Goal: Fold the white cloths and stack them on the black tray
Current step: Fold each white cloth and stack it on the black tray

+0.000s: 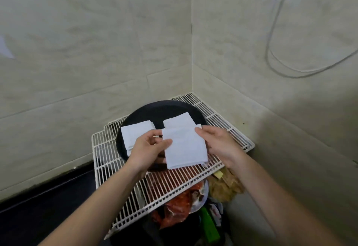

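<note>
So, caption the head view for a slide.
Left hand and right hand hold a folded white cloth above the black tray.

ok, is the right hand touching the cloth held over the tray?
Touching. The head view shows the right hand pinching the held cloth at its upper right corner, with the thumb lying on the cloth's front face.

Round black tray [155,110] at frame centre. White left cloth [133,135] and right cloth [178,120] lie folded on it, apart — third cloth [184,146], folded, held over tray's near rim.
</note>
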A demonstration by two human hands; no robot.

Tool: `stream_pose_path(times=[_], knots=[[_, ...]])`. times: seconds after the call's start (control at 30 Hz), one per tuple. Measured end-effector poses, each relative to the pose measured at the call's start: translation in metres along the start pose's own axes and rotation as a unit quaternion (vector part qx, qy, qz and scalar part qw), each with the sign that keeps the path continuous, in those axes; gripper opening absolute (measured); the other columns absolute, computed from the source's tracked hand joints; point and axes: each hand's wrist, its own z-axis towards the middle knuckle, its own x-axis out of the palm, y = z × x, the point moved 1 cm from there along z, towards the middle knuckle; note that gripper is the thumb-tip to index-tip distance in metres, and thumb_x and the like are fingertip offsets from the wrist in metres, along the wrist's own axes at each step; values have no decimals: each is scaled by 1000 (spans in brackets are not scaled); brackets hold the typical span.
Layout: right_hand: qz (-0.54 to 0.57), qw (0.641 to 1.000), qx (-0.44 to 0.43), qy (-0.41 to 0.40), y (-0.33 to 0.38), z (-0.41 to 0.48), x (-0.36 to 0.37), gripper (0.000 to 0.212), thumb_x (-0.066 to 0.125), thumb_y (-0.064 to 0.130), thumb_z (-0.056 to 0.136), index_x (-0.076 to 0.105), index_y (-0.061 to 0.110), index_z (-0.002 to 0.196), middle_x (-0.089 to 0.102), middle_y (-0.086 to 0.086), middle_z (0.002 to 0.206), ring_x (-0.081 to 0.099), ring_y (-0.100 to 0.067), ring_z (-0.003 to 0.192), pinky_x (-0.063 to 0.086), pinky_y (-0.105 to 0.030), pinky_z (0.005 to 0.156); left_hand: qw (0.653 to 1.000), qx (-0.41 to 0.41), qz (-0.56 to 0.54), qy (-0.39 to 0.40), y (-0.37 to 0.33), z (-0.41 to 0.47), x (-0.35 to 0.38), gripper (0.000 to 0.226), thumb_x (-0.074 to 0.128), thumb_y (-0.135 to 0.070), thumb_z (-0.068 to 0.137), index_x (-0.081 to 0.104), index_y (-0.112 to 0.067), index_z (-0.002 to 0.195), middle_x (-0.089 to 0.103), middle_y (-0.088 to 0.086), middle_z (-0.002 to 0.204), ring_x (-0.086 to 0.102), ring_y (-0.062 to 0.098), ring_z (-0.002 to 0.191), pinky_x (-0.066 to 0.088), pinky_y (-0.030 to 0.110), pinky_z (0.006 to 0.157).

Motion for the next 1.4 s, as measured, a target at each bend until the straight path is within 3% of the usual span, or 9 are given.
stream_pose_path(times=[0.2, 0.33, 0.47, 0.77, 0.87, 0.97, 1.03, 1.13, 1.4], knots=[[-32, 998, -31, -36, 15, 80, -7, 19, 72, 24, 91, 74, 18, 109, 76, 6, 100, 73, -12, 92, 59, -32, 79, 996, -24, 15, -83, -10, 59, 14, 26, 73, -9, 87, 62, -12, 111, 74, 10, 92, 72, 20, 72, 54, 29, 54], [-62, 998, 17, 4, 20, 129, -8, 40, 75, 16, 84, 66, 17, 123, 73, -4, 113, 70, -21, 102, 56, -43, 94, 992, -57, 3, -116, -11, 93, 14, 37, 73, -3, 85, 56, -10, 117, 67, 13, 104, 70, 24, 77, 59, 36, 58], [-98, 995, 33, 9, 18, 154, -8, 55, 71, 7, 85, 55, 15, 137, 67, -10, 123, 66, -25, 108, 56, -39, 90, 989, -79, 8, -126, -2, 119, 10, 59, 72, 3, 83, 46, -9, 134, 61, 16, 116, 67, 31, 93, 60, 38, 66], [-199, 980, -24, -12, 7, 166, -10, 54, 69, 19, 90, 52, 15, 141, 62, -7, 134, 62, -22, 116, 50, -40, 102, 967, -46, 210, -140, 12, 138, 8, 58, 70, -5, 84, 48, -12, 136, 61, 0, 100, 64, 27, 97, 56, 45, 90], [-312, 937, -152, -38, 7, 156, -17, 47, 59, 30, 97, 50, 19, 142, 54, -1, 142, 59, -17, 119, 46, -38, 105, 915, 69, 375, -131, 8, 125, 8, 58, 64, -24, 92, 42, -14, 144, 54, 7, 132, 56, 25, 117, 46, 34, 99], [-492, 831, -256, 38, 4, 150, -24, 53, 41, 43, 103, 34, 24, 153, 32, 1, 159, 34, -18, 144, 31, -40, 118, 824, 166, 537, -69, 9, 113, 4, 60, 43, -41, 101, 28, -15, 153, 26, 6, 160, 23, 23, 148, 28, 41, 116], [-584, 766, -249, 104, -1, 149, -24, 59, 28, 50, 105, 17, 27, 158, 10, 2, 167, 11, -17, 152, 17, -42, 123, 789, 122, 602, 6, 17, 112, 1, 65, 28, -49, 104, 14, -15, 157, 4, 4, 166, 0, 19, 153, 11, 46, 122], [-657, 707, -218, 145, -10, 146, -19, 63, 17, 53, 105, 3, 25, 159, -8, 5, 167, -6, -17, 153, 5, -43, 125, 756, 58, 648, 65, 29, 110, 1, 69, 15, -54, 103, 1, -14, 158, -9, 3, 166, -11, 17, 152, -3, 51, 122], [-676, 699, -182, 142, -17, 142, -20, 72, 9, 61, 99, -4, 23, 159, -11, 5, 166, -9, -16, 153, 0, -41, 125, 731, 69, 677, 43, 39, 104, 5, 94, -12, -69, 80, -2, -16, 157, -8, 4, 166, -8, 20, 152, -3, 52, 121]])
